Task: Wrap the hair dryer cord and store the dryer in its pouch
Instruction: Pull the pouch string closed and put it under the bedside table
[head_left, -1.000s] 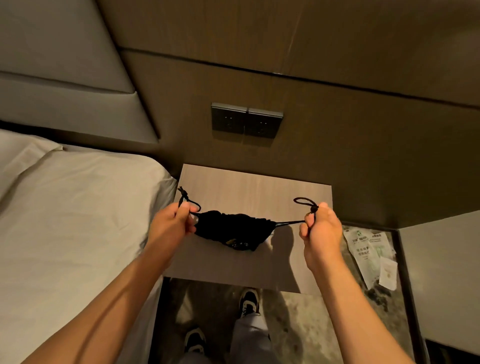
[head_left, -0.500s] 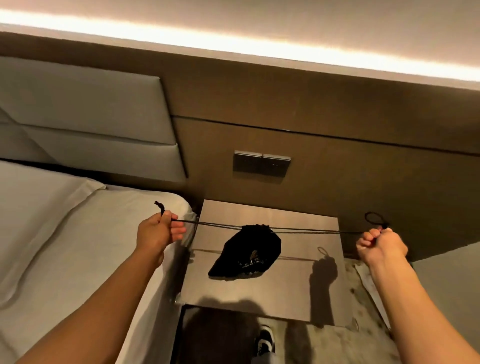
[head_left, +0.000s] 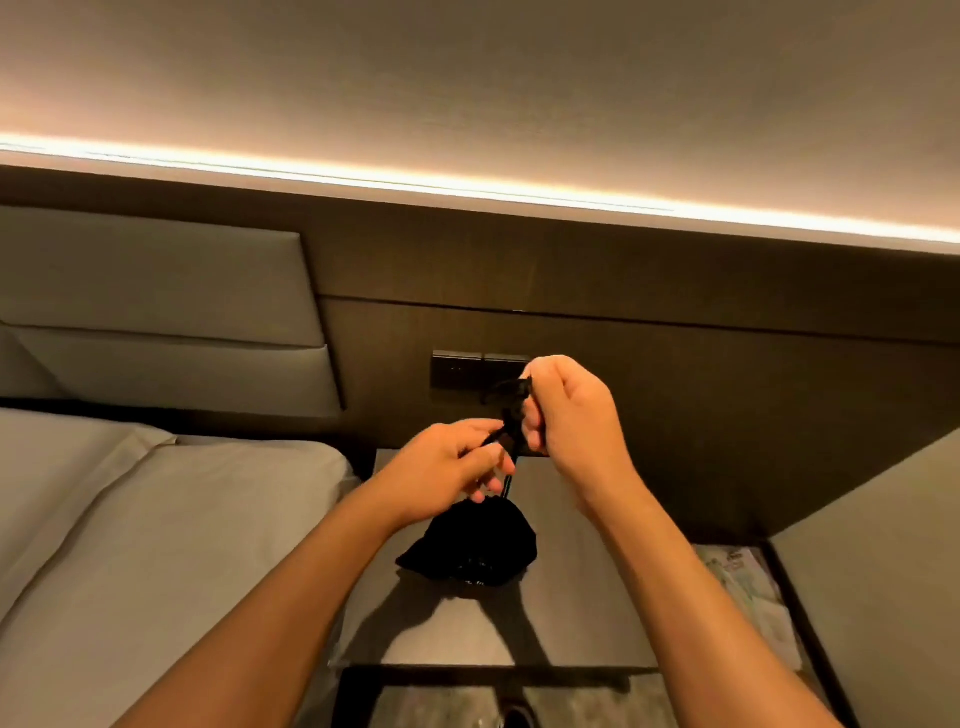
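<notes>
The black pouch (head_left: 470, 545) hangs at the centre of the view, just above the bedside table (head_left: 582, 613), its mouth drawn shut and its bulk bunched below; the dryer itself is hidden, presumably inside. The drawstrings (head_left: 511, 415) run up from the pouch's neck toward 12 o'clock, where both hands meet. The right hand (head_left: 566, 415), at about 1 o'clock from the pouch, is closed around the gathered cords, and the left hand (head_left: 452, 467), at about 11 o'clock from it, pinches the strings lower down between fingertips. The step in hand looks like tying or securing the closure. To do it well, I would keep the cords taut with the right hand so the neck stays cinched, form the loop close to the fabric, and hold the pouch over the table.
</notes>
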